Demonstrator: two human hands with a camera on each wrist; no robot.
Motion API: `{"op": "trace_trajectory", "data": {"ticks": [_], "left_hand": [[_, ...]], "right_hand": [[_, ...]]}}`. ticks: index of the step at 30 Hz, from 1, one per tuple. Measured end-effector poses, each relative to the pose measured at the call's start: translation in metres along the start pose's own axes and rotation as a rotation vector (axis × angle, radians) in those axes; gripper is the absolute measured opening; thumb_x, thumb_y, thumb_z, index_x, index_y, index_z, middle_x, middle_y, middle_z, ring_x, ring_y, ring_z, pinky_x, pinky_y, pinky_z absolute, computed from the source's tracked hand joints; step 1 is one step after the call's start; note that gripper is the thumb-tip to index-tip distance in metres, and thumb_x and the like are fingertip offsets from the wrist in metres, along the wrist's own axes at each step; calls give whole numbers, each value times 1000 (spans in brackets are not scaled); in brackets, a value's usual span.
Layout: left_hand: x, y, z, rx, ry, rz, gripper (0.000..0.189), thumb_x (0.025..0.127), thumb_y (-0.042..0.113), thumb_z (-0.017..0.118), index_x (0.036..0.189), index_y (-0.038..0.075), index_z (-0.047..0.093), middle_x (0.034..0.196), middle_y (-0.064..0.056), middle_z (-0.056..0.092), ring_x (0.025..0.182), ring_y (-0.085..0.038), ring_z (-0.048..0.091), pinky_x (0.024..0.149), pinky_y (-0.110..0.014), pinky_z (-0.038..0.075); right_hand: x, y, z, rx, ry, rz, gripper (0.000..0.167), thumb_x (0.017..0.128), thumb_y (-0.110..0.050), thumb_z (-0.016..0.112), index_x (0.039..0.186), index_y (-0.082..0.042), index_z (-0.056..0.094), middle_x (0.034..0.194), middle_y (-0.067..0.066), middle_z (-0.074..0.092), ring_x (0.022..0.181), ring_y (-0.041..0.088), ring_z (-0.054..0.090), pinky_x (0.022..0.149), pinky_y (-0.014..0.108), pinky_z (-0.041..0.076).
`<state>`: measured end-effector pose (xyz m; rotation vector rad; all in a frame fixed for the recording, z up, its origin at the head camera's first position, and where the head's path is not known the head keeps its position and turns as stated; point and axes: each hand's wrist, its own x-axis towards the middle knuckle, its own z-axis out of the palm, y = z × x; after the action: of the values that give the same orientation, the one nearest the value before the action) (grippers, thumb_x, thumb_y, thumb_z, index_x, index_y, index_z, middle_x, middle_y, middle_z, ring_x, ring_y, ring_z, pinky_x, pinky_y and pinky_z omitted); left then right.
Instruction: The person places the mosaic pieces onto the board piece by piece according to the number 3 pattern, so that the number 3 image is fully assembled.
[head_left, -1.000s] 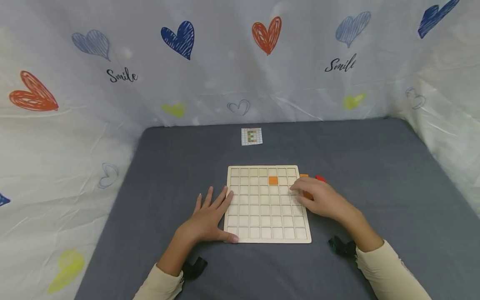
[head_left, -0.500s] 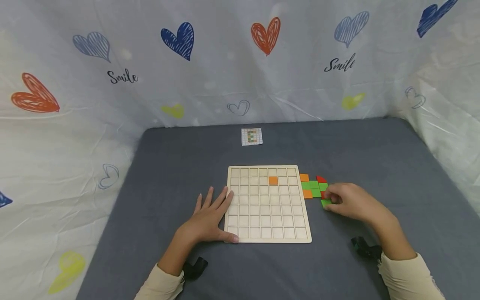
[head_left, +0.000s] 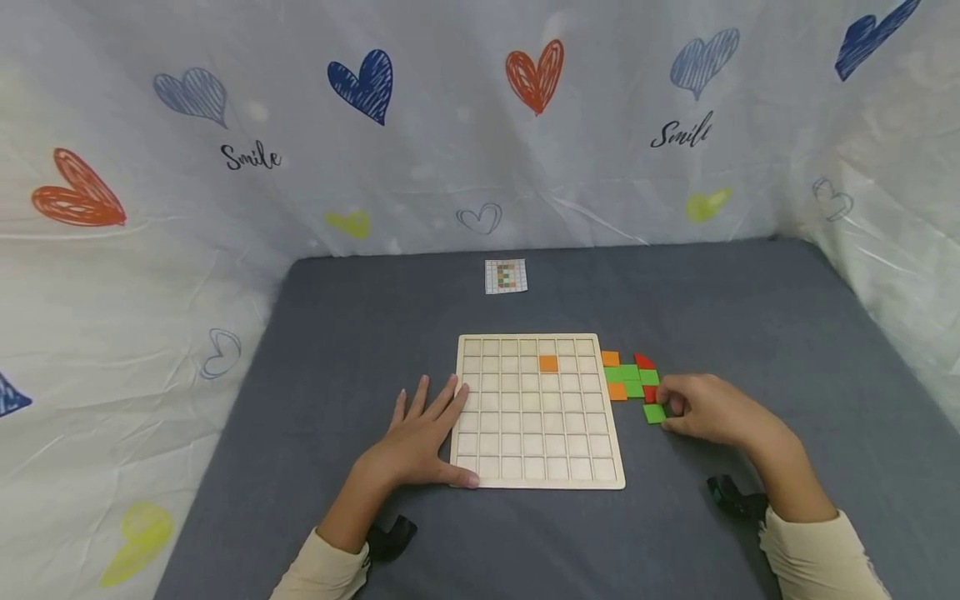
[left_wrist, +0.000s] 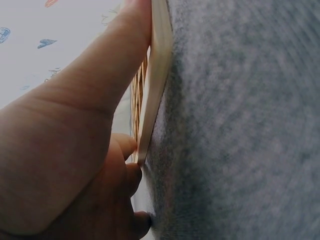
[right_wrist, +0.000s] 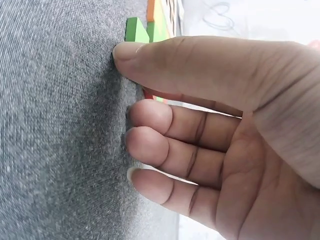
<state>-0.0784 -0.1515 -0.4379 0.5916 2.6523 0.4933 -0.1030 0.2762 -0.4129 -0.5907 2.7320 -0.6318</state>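
A wooden grid board (head_left: 540, 425) lies flat, with one orange square tile (head_left: 548, 363) set in its second row. My left hand (head_left: 412, 442) rests at the board's left edge, fingers spread, thumb on the near left corner; the left wrist view shows the thumb along the rim. My right hand (head_left: 705, 408) is beside the loose tiles, fingers loosely curled on the cloth. Its thumb (right_wrist: 135, 52) lies right at a green tile (head_left: 654, 413). Its index finger is just right of a red tile (head_left: 650, 394) and mostly hidden in the right wrist view.
Several green tiles (head_left: 630, 372), orange tiles (head_left: 611, 358) and a red rounded tile (head_left: 643, 361) lie against the board's right edge. A small pattern card (head_left: 506, 277) lies behind the board on the grey cloth (head_left: 375, 317). A heart-printed curtain (head_left: 450, 125) hangs at the back.
My right hand has moved from over the board's right edge out to the far end of the loose tiles, uncovering them, then slightly further right. My left hand has stayed in place.
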Motion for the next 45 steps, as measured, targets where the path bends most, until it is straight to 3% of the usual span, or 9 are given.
{"op": "trace_trajectory", "data": {"ticks": [23,35,45], "left_hand": [[0,-4,0,12,-13,-9,129,67,77,76,163,20,11,168,-1,0,149,-38,-15,113,-64,-9],[0,-1,0,14,-12,5,129,67,77,76,163,20,11,168,-2,-1,149,-38,-14,113,-65,-8],[0,0,1,15,-6,6,129,67,77,76,163,20,12,168,-2,0,149,-38,-14,114,-65,-8]], "right_hand": [[8,-3,0,110,-20,-88,14,82,-4,76,92,-11,69,76,-9,58,68,6,53,62,28,49],[31,-11,-4,84,31,-184,16,83,-10,80,96,-9,69,79,-11,60,72,4,55,65,29,51],[52,-22,-1,82,29,-227,12,85,-9,80,89,-12,68,76,-10,60,69,4,56,63,29,51]]}}
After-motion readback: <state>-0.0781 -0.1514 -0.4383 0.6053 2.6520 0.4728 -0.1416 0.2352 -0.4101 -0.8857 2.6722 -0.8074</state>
